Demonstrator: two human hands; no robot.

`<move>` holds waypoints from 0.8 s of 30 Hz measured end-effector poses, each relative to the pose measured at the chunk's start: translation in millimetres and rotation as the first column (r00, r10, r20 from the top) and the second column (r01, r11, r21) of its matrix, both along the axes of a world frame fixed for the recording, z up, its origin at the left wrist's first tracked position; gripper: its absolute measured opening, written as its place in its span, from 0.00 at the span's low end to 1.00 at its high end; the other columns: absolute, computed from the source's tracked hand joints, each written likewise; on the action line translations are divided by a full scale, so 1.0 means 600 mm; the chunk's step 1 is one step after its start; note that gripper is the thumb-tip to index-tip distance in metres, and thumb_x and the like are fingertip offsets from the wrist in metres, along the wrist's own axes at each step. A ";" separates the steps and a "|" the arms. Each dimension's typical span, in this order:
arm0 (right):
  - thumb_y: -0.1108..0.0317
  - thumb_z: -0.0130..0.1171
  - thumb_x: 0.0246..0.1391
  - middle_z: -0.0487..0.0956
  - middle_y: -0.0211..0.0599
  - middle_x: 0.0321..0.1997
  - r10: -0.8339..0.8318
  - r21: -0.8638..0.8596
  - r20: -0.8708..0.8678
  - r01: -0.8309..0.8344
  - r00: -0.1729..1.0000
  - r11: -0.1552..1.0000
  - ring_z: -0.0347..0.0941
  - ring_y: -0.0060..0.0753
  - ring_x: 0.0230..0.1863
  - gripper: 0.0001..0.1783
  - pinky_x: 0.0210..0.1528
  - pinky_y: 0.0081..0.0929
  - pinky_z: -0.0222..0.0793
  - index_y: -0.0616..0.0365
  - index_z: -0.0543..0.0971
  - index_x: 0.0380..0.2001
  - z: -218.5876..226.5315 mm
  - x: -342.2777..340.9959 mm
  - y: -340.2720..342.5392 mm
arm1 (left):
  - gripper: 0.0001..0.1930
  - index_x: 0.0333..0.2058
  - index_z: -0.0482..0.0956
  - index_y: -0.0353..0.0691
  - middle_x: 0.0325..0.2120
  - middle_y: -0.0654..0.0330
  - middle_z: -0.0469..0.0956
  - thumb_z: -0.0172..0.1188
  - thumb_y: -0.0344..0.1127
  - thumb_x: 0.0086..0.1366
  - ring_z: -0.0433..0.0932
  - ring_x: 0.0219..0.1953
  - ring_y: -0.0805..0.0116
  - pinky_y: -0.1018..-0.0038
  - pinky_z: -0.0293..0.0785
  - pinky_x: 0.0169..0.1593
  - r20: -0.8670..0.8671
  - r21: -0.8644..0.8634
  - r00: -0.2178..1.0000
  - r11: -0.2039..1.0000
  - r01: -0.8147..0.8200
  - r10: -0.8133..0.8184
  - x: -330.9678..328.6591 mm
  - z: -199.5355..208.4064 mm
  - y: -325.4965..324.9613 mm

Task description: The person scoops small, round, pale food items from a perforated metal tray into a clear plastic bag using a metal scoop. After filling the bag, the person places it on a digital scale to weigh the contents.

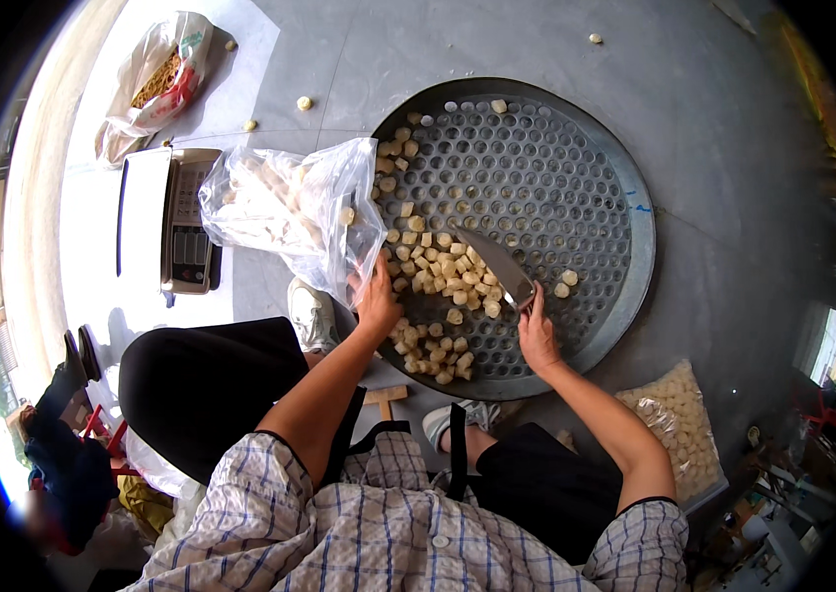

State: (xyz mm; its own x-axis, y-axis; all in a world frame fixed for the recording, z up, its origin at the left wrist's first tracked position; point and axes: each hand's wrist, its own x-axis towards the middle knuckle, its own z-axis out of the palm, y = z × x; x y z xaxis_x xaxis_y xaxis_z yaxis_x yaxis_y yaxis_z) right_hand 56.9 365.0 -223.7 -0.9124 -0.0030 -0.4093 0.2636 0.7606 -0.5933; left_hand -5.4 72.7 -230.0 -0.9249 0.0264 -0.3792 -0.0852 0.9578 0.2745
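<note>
My left hand (376, 304) grips the mouth of a clear plastic bag (285, 202) at the left rim of a large round metal sieve (639, 222). Pale chunky pieces, apparently dried scallops, are inside the bag. More dried scallops (453, 271) lie heaped on the left half of the sieve, with smaller groups above and below the heap. My right hand (536, 335) holds a metal scoop (499, 264) by its near end. The scoop is tilted, and its curved edge lies against the right side of the heap. The fingers behind the bag's edge are partly hidden.
A digital scale (191, 222) stands left of the bag. Beyond it lies an open plastic bag (156, 84) with brownish contents. A full clear bag of pale pieces (677, 429) rests by my right arm. Stray pieces (304, 103) dot the floor. My shoes (311, 316) are close to the sieve.
</note>
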 end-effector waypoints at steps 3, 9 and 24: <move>0.72 0.42 0.56 0.76 0.54 0.28 0.010 -0.023 0.137 -0.007 0.990 1.000 0.72 0.56 0.26 0.35 0.25 0.43 0.62 0.54 0.39 0.63 0.017 -0.007 -0.033 | 0.56 0.61 0.41 0.40 0.53 0.42 0.59 0.66 0.27 0.33 0.61 0.53 0.40 0.52 0.63 0.50 0.014 0.099 0.998 0.994 -0.055 0.053 0.014 -0.026 -0.013; 0.71 0.43 0.56 0.74 0.54 0.22 0.130 -0.133 0.138 -0.112 0.982 0.985 0.71 0.54 0.22 0.36 0.23 0.44 0.61 0.59 0.39 0.62 0.009 0.004 -0.067 | 0.57 0.60 0.43 0.53 0.54 0.44 0.52 0.69 0.28 0.31 0.59 0.52 0.37 0.54 0.64 0.51 0.202 0.187 0.966 0.962 -0.200 0.161 0.019 0.010 0.010; 0.68 0.41 0.57 0.66 0.30 0.22 0.145 -0.476 0.717 0.326 0.682 0.817 0.60 0.19 0.13 0.33 0.09 0.20 0.53 0.45 0.42 0.63 0.058 0.000 -0.074 | 0.47 0.55 0.53 0.41 0.47 0.44 0.56 0.66 0.22 0.32 0.65 0.46 0.44 0.65 0.66 0.52 0.317 0.371 0.862 0.785 -0.496 0.395 0.059 0.024 0.058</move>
